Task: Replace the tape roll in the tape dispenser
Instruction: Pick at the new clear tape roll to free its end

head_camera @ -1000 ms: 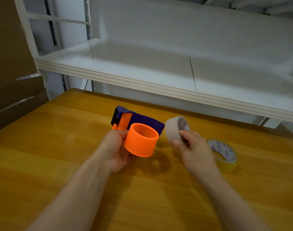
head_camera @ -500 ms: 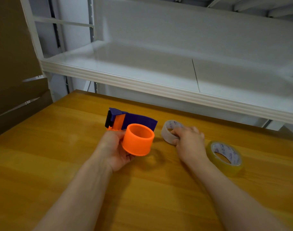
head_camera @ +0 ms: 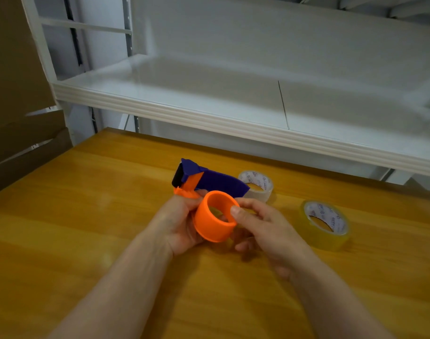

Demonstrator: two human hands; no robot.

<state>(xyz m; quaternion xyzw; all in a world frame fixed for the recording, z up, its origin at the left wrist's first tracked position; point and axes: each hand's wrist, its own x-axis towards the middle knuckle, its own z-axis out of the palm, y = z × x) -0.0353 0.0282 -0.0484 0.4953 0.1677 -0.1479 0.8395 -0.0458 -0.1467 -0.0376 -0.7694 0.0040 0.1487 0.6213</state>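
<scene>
My left hand [head_camera: 177, 223] grips the tape dispenser [head_camera: 209, 184], a purple body with an orange handle and a bare orange hub [head_camera: 215, 216] that faces me. My right hand [head_camera: 263, 228] is at the hub, thumb on its right rim, fingers curled beneath. A nearly used-up roll with a pale core [head_camera: 258, 185] lies flat on the wooden table [head_camera: 74, 216] just behind the dispenser. A fuller roll of yellowish clear tape [head_camera: 325, 225] lies flat to the right, apart from both hands.
A white metal shelf [head_camera: 209, 118] overhangs the table's far edge. Brown cardboard [head_camera: 16, 94] stands at the left beside the table.
My right hand set the pale, nearly empty roll down on the table behind the dispenser, let it go, and came back to the orange hub. The left hand kept its grip.
</scene>
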